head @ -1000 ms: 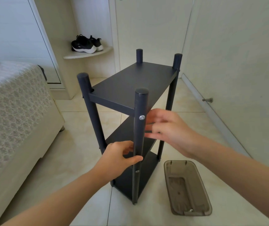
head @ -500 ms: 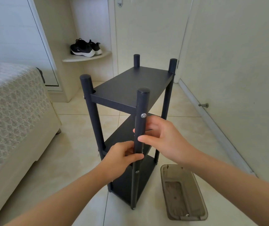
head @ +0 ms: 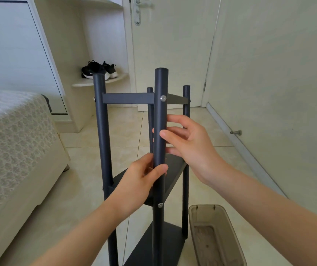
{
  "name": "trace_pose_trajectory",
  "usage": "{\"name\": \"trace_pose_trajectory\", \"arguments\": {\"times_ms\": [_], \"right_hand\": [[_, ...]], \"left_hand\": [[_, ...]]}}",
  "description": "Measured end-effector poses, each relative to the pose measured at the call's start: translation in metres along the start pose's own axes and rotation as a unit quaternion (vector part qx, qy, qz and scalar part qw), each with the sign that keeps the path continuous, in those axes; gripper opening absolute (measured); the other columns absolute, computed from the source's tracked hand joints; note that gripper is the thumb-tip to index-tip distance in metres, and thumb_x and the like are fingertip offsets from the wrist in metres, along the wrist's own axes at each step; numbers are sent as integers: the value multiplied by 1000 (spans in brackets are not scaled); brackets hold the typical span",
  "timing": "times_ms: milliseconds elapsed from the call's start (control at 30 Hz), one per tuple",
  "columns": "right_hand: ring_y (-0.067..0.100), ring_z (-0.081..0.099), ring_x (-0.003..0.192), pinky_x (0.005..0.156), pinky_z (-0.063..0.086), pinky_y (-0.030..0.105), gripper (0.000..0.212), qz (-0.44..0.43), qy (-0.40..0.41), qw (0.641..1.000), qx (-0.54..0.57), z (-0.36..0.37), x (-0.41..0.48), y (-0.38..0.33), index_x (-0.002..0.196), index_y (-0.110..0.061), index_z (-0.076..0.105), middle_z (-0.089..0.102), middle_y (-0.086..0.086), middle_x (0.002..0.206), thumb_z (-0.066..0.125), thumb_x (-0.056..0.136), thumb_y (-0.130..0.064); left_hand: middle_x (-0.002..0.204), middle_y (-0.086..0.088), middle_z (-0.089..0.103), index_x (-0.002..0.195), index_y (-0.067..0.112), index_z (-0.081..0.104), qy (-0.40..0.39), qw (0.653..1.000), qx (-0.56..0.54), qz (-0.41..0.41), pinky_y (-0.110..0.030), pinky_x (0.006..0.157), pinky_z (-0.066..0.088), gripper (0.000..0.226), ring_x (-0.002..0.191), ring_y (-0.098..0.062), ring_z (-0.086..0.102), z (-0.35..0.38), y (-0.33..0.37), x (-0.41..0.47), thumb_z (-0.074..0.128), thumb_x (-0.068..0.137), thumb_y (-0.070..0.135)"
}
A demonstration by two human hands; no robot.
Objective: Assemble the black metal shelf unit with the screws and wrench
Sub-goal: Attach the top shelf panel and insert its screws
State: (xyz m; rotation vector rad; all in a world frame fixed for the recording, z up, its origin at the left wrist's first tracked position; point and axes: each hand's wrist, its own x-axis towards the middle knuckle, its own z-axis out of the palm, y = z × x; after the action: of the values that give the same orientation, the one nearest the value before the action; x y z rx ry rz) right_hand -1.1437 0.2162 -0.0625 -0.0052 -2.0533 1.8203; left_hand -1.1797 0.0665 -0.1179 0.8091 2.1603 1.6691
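Standing upright on the tiled floor (head: 88, 189), the black metal shelf unit (head: 128, 98) fills the middle of the view, its four round posts rising above the top shelf. The left hand (head: 140, 181) grips the front post (head: 160, 112) just above the middle shelf (head: 174, 166), with the thumb laid across the front of the tube and the fingers curled round behind it. The right hand (head: 190, 143) holds the same post higher up, between the top and middle shelves. Its thumb presses on the front, and its fingers wrap loosely behind, their tips showing at the post's left edge. The two hands are close together on the tube but do not touch.

An upper screw (head: 163, 98) sits in the post level with the top shelf, and a lower screw (head: 160, 205) sits level with the middle shelf. The bottom shelf (head: 165, 242) lies close to the floor.

A smoky translucent plastic tray (head: 217, 237) lies on the tiles just beside the unit's right foot. To the left stands a bed (head: 15, 135) with a patterned cover. Behind the unit, a pair of black sneakers (head: 98, 71) rests on a low corner shelf (head: 119, 78) beside a pale door (head: 171, 54). A door stop (head: 235, 132) juts from the right wall near the floor.
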Motion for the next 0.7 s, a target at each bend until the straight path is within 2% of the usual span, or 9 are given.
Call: {"name": "trace_pose_trajectory", "arguments": {"times_ms": [67,233,367,500,600,700], "right_hand": [[10,71,94,75,60,28,31,8,11,1000,14,0,5,0,123,-25,60,74,-3,102,64,94,-14],[12,71,95,77,60,30,28,23,21,999,34,-6,11,2,120,-22,62,74,0,103,65,93,-15],[12,72,95,77,60,30,19,28,30,998,41,-21,12,6,112,-16,67,75,1,100,64,93,-12],[12,72,93,76,61,30,17,46,52,997,15,-50,9,16,109,-16,68,75,0,97,66,92,-15],[10,72,89,73,60,25,16,90,62,993,-49,-76,2,40,108,-18,68,76,0,94,66,92,-17],[13,72,84,67,59,23,12,190,54,974,-108,-101,-9,77,101,-17,70,74,4,94,69,90,-14]], "left_hand": [[100,-14,69,110,24,61,6,1000,-9,0,-50,87,58,16,98,-30,68,2,4,2,57,99,34],[92,1,72,112,36,56,32,999,-21,22,-34,82,61,14,91,-14,70,8,5,8,58,99,32],[89,2,73,110,37,56,31,999,-31,19,-37,79,62,13,84,-15,69,11,6,13,58,100,30],[88,8,72,107,39,54,42,999,-13,25,-34,75,62,10,84,-12,68,13,5,19,57,100,34],[88,12,71,106,39,52,51,998,15,33,-33,76,62,9,82,-5,67,16,4,21,56,99,36],[88,11,71,114,38,51,55,997,39,27,-28,78,59,16,84,-1,66,18,3,22,55,99,38]]}}
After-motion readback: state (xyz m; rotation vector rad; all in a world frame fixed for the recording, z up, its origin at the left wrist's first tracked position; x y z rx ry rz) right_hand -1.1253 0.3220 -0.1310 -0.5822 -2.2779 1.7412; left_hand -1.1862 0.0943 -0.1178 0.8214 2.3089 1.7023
